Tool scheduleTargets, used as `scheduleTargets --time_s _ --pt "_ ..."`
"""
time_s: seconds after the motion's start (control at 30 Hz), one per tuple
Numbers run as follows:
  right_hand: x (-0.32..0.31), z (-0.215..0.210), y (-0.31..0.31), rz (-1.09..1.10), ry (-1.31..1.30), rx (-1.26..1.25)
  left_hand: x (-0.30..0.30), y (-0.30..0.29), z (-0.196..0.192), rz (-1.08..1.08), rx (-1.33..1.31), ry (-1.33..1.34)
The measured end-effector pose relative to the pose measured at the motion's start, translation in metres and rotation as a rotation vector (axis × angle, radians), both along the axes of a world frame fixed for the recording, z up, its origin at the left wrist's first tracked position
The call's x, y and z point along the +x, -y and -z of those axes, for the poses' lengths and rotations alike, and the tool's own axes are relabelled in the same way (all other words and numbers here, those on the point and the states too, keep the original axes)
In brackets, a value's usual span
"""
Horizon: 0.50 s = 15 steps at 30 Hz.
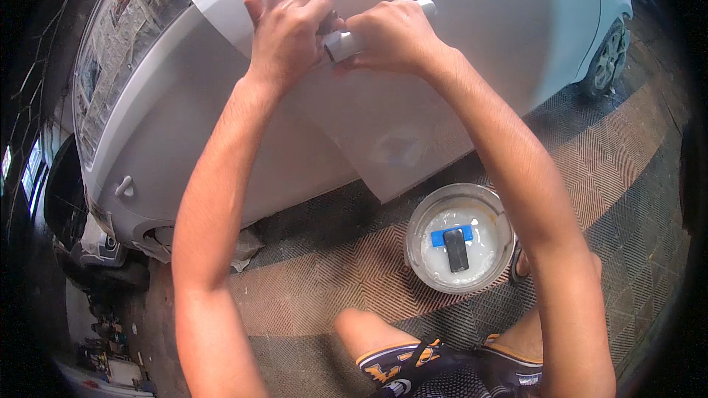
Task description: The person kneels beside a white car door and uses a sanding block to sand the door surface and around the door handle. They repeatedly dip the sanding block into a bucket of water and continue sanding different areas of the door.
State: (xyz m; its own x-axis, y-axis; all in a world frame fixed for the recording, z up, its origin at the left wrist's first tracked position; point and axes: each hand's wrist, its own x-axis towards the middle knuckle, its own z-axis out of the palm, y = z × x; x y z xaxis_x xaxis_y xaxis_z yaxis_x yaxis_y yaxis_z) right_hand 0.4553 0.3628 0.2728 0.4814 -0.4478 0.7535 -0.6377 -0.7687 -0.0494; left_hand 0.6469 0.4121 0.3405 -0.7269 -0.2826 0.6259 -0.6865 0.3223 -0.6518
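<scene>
A white car door [398, 103] with a matt, cloudy surface stands slightly out from the car body. My right hand [394, 35] is closed round a pale grey door handle [345, 45], whose two ends show on either side of the fingers. Just to the left, my left hand [291, 26] has its fingers bent and pressed against the door by the handle's end. A small dark bit shows beneath its fingertips, but I cannot make out what it is. Both hands look wet.
Near my legs a clear round bucket [413, 250] of milky water holds a blue piece [441, 236] and a dark grey block [457, 252]. Newspaper [122, 44] masks the car's windows. Another door handle [125, 186] is at the left. Patterned matting [346, 273] covers the floor.
</scene>
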Motion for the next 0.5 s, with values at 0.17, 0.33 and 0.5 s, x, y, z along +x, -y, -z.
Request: scheduleTargets --time_s 0.17,0.33,0.5 --pt "-0.01 -0.003 0.0 0.007 -0.025 -0.012 0.036 -0.032 -0.007 -0.053 0.01 -0.04" --pt "-0.001 -0.002 0.0 0.0 -0.009 -0.031 0.008 -0.015 0.01 -0.059 -0.135 -0.078" --pt "-0.008 0.002 0.0 0.014 0.008 -0.018 0.045 -0.042 0.027 -0.119 -0.129 -0.204"
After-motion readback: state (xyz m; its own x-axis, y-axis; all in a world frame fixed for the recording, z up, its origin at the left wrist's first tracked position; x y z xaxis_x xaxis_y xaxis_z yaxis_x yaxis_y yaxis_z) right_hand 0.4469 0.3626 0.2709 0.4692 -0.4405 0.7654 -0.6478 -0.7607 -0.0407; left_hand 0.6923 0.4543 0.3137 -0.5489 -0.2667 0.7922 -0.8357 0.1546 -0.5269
